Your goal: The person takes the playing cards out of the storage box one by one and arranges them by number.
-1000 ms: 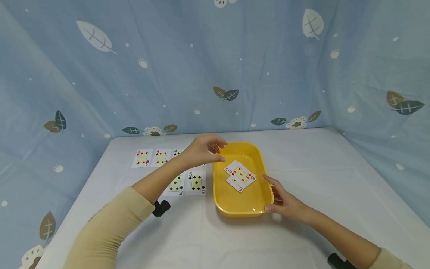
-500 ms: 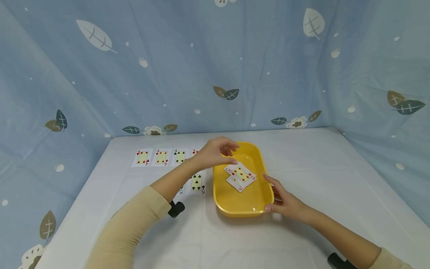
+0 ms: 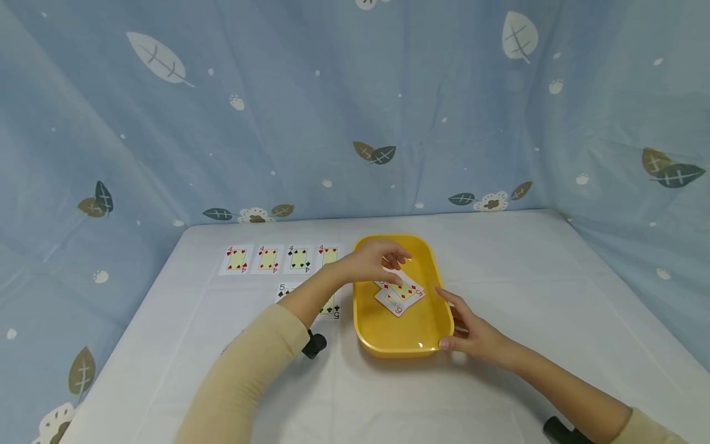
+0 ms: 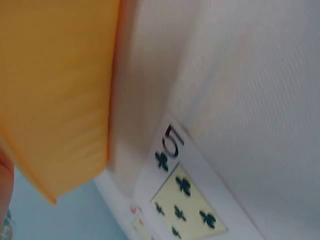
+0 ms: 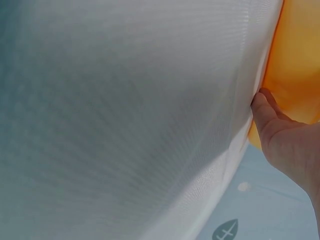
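Observation:
A yellow plastic tray (image 3: pixel 383 336) stands on the white table, with overlapping playing cards lying face up inside. On top is a five of diamonds (image 3: pixel 412 292), partly over a six (image 3: pixel 395 308). My left hand (image 3: pixel 371 264) is over the tray; its thumb overlaps the top card in the head view, and its bent fingers stand apart from the thumb. My right hand (image 3: pixel 474 333) holds the tray's right side, thumb at the near right corner and fingers along the outer wall. In the right wrist view, the right hand's fingers (image 5: pixel 265 112) touch that wall.
A row of fours, including a four of hearts (image 3: pixel 236 259) and a four of spades (image 3: pixel 300 259), lies left of the tray. Nearer are fives, partly hidden by the left arm; the five of clubs (image 4: pixel 182 200) shows in the left wrist view. A blue leaf-patterned curtain (image 3: pixel 310 111) hangs behind.
My left hand has moved right, from the tray's left rim to over the cards inside, and slightly lower. The right hand and the tray stay in place.

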